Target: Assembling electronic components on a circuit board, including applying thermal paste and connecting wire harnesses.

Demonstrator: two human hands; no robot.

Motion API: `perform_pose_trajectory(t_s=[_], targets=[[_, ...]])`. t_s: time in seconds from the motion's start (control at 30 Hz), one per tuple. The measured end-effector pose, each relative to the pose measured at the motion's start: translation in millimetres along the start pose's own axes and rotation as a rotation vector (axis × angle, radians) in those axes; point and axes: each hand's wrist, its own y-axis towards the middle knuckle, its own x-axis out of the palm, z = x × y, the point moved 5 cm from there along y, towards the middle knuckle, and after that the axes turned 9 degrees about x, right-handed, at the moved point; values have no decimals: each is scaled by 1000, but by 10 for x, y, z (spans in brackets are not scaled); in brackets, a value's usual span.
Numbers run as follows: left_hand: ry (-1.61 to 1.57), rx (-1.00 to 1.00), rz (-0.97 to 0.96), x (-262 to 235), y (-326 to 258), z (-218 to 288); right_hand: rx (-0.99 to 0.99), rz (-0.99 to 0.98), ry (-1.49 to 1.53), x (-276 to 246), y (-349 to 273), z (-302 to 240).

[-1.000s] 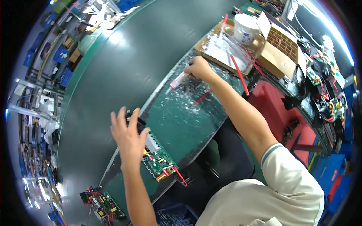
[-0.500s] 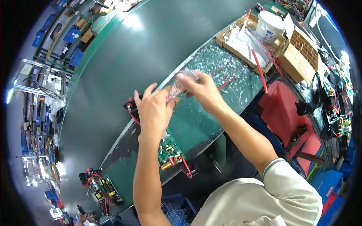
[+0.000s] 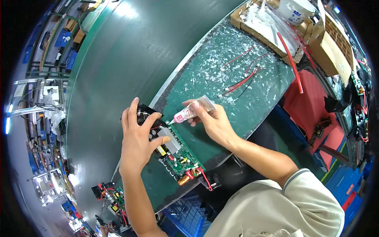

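A green circuit board (image 3: 187,152) with a grey metal block, coils and red wires lies on the green bench in front of me. A black panel (image 3: 145,112) with a fan-like part stands at its far end. My left hand (image 3: 136,136) spreads over that end, index finger near the black panel and thumb by the grey block. In my right hand (image 3: 213,122) is a soft squeeze tube (image 3: 187,114), white and pink towards the tip and see-through at the back. It tilts down to the left, its nozzle at the board's far edge; whether they touch, I cannot tell.
Loose red and black wires (image 3: 241,83) lie on the white-flecked bench. Beyond are a cardboard tray (image 3: 246,23), a white bucket (image 3: 294,12) and a red rod (image 3: 292,65). A second board assembly (image 3: 114,201) sits lower left, near another person's hand (image 3: 104,230).
My hands have come apart. The right one has brought the tube down to the board, its nozzle now bare. My left hand has moved left and down onto the board's far end.
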Motion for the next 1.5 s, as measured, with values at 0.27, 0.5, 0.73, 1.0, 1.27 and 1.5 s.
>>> perform_pose_trajectory(t_s=[0.27,0.5,0.73,1.0,1.27,1.5], targets=[[12,21,58,9,-77,-18,-73,58,26,88,-34,77],[-10,43,89,25,-91,-66,-102,61,52,106,-21,51],[-21,79,268,133,-213,-199,-39,83,138,70,15,87],[-7,87,379,241,-249,-191,-34,78,97,59,15,79],[27,73,378,230,-251,-178,-46,77,102,59,18,93],[-51,79,386,269,-237,-187,-89,60,21,61,-23,72]])
